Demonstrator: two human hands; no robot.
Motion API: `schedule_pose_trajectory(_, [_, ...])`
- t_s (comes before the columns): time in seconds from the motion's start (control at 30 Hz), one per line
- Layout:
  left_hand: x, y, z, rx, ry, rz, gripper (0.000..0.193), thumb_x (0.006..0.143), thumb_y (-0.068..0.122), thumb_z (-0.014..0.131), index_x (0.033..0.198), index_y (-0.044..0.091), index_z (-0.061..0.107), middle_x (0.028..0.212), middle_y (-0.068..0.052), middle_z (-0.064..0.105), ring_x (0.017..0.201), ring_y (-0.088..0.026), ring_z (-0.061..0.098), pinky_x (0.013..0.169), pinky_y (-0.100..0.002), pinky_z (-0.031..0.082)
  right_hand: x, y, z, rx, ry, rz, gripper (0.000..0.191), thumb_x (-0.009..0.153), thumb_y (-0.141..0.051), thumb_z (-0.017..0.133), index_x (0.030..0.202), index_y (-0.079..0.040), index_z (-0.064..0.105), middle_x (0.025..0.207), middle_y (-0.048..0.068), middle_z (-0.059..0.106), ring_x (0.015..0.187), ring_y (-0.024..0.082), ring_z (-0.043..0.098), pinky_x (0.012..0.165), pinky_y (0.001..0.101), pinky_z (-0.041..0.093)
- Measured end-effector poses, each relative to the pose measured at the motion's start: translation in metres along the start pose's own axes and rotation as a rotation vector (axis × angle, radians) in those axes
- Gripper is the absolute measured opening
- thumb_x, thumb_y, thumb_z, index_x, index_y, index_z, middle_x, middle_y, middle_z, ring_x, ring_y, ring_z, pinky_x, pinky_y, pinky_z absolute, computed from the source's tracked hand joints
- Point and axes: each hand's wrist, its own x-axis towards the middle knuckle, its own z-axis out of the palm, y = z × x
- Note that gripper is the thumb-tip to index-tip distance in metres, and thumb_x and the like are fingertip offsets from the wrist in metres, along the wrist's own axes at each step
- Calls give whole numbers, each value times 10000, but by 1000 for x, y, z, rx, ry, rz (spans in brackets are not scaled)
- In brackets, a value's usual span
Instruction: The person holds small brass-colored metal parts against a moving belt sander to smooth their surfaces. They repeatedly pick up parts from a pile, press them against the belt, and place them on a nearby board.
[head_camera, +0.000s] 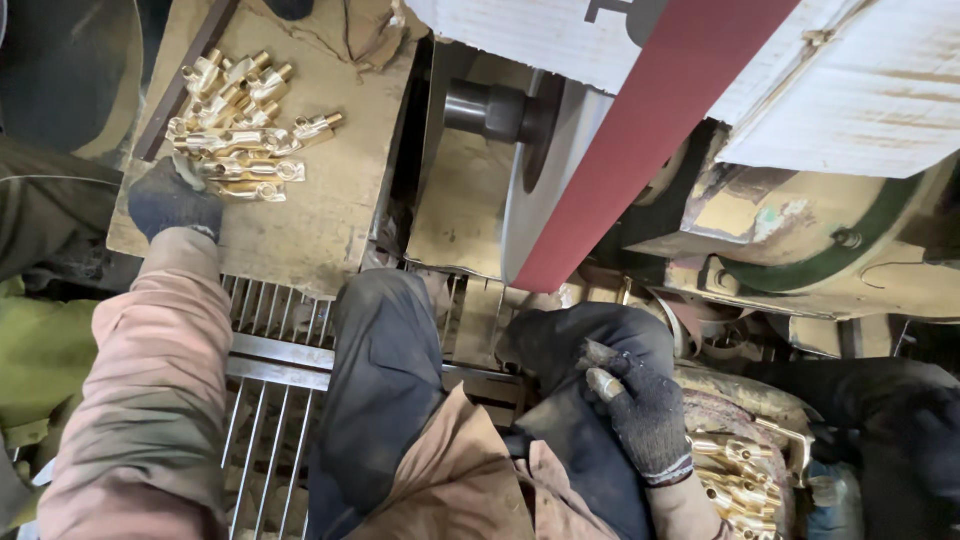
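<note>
brass fitting (603, 383) | pinched in right hand (645, 410) fingers | left hand (172, 198) fingers touching brass pile (243, 130), grip unclear

left hand (172, 200) in dark blue-grey knit glove, right hand (645, 410) in black-grey speckled knit glove with a thin red band at the cuff. sleeves (150, 400) dusty pink, smudged grey. trousers (385, 370) dark charcoal, dust-streaked. brass fittings (240, 130) shiny gold on a tan, worn tabletop (320, 210). second pile of fittings (745, 480) also gold, lower right. piece in the right hand (603, 382) dull silver-grey. sanding belt (650, 130) deep red, plain. wheel (545, 190) pale grey metal. machine body (800, 230) dirty beige with a dark green curved band. cover (870, 90) white, grimy. floor grate (275, 350) grey bars. fabric (40, 360) at left edge yellow-green.
</note>
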Motion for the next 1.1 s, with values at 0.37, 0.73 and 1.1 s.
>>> schedule_pose_trajectory(0.37, [-73,16,-20,304,-190,-81,203,815,262,813,948,133,732,906,-156,733,819,-384,700,730,-460,571,-18,4,-14,6,17,-61,323,879,-143,718,1197,-119,763,862,42,824,612,115,720,630,270,581])
schedule_pose_trajectory(0.73, [-153,72,-83,-333,-81,-32,245,860,67,766,1082,5,681,959,-118,733,816,-211,687,717,-343,567,-36,20,-17,125,-96,-388,385,915,-72,697,1299,-38,689,1108,60,787,1029,113,724,922,273,561])
schedule_pose_trajectory(1.1, [-292,204,-72,-1056,-473,-229,463,806,-26,789,1235,-31,614,977,-80,713,814,-96,657,711,-230,563,-73,-8,8,482,-318,-453,727,860,-22,733,1513,28,418,1319,88,681,1190,140,631,1026,276,493])
